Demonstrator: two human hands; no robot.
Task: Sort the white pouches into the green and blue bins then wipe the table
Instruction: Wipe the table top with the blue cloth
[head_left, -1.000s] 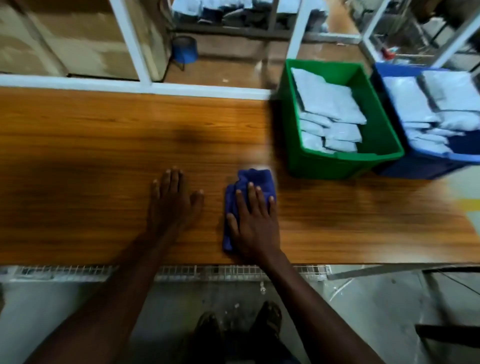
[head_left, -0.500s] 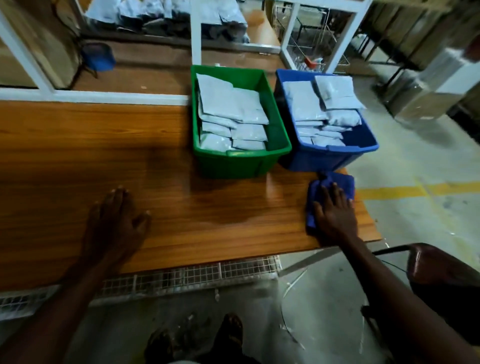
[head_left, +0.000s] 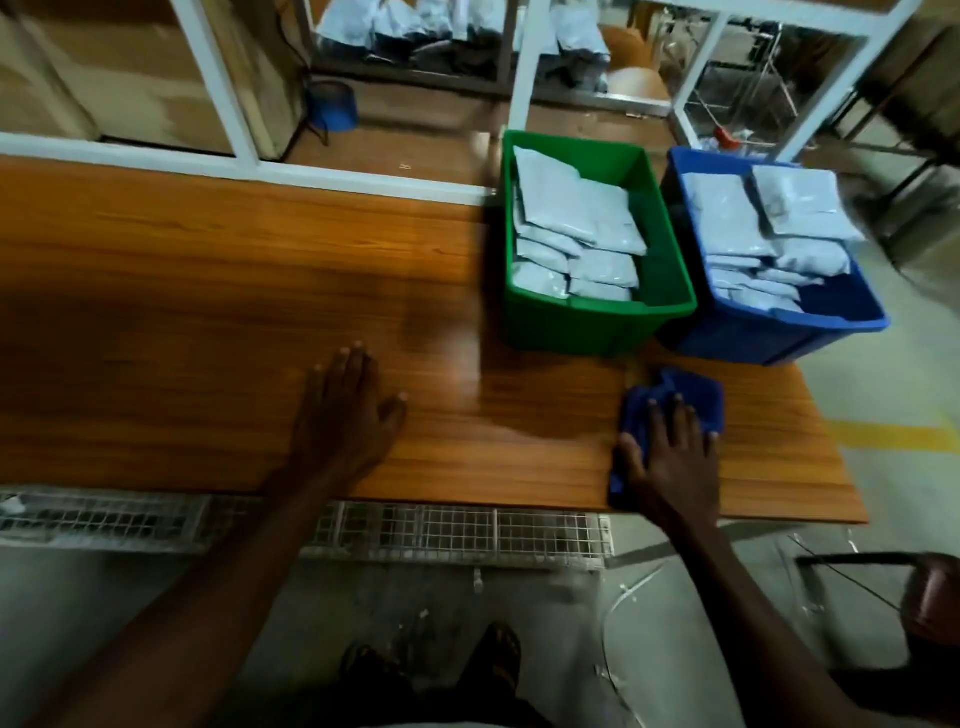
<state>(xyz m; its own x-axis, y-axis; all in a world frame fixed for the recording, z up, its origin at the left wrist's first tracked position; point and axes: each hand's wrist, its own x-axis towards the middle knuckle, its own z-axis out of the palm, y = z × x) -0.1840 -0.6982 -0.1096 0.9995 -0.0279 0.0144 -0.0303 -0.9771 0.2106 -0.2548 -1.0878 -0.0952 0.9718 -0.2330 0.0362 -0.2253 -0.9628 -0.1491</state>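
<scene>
Blue cloth (head_left: 675, 402) lies under the flat right hand (head_left: 670, 457) near the desk (head_left: 208, 291) edge — it could slide off; left hand (head_left: 345, 415) rests spread, empty.

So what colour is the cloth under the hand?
Blue; the cloth under the right hand shows in the head view.

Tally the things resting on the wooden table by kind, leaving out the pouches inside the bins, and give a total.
Bins: 2, the green bin and the blue bin
Cloths: 1, the blue cloth
Hands: 2, the left hand and the right hand
Total: 5
</scene>
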